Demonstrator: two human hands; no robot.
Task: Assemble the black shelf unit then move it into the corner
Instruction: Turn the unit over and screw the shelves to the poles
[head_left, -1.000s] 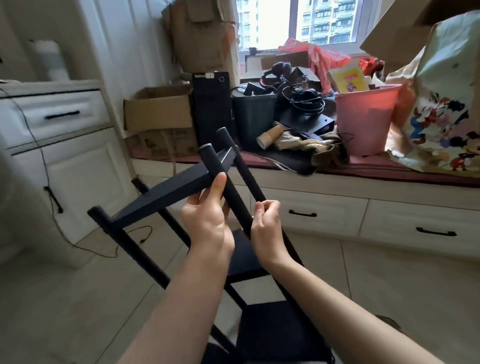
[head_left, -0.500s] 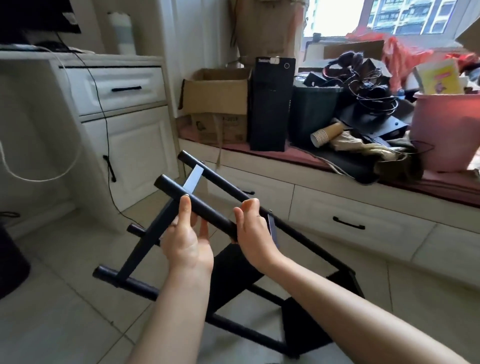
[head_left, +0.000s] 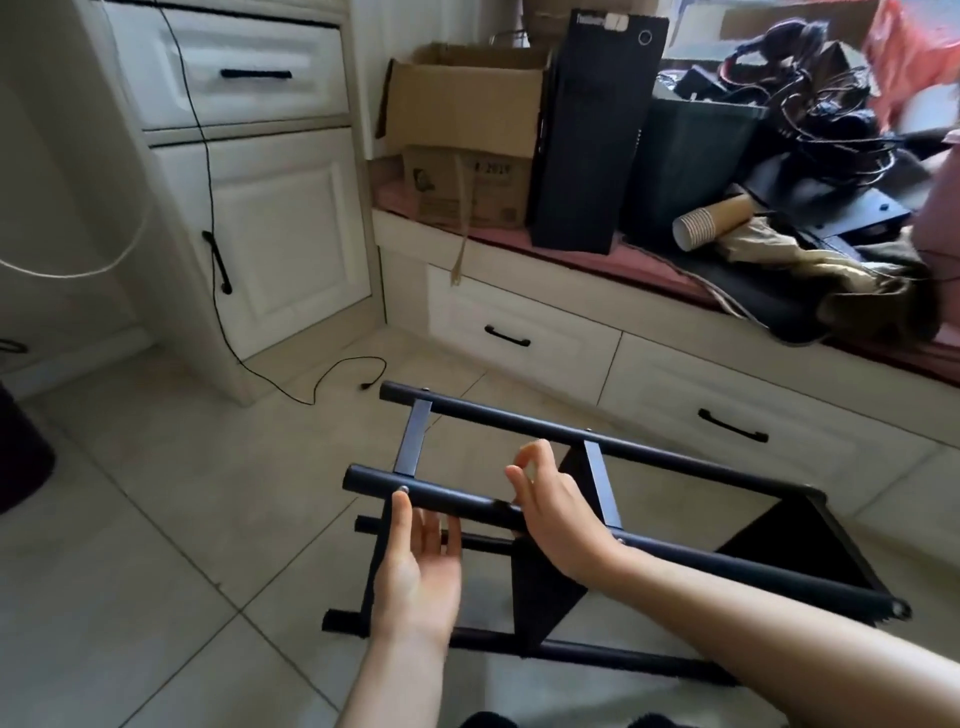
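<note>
Low over the tiled floor (head_left: 171, 519), the black shelf unit (head_left: 623, 519) lies tipped on its side in front of the person, its round posts running left to right and its flat shelves edge-on between them. It sits near the drawers (head_left: 519, 332) under the window bench (head_left: 597, 260), well out from the white cabinet (head_left: 270, 208) at the left.

From the head camera, the left hand (head_left: 415, 577) is palm up under the nearest post, fingers straight and relaxed, thumb tip touching the post just beside a small screw (head_left: 402, 489). Nothing is clasped in it. The right hand (head_left: 556, 514) rests over the same post farther right, fingers loosely curled above it; whether they actually grip the post I cannot tell.

On the bench stand a cardboard box (head_left: 462, 104), a black computer tower (head_left: 592, 130) beside it, a dark bin (head_left: 691, 166), and a stack of paper cups (head_left: 711, 221) lying on its side. A black cable (head_left: 322, 384) trails down the cabinet and across the floor.
</note>
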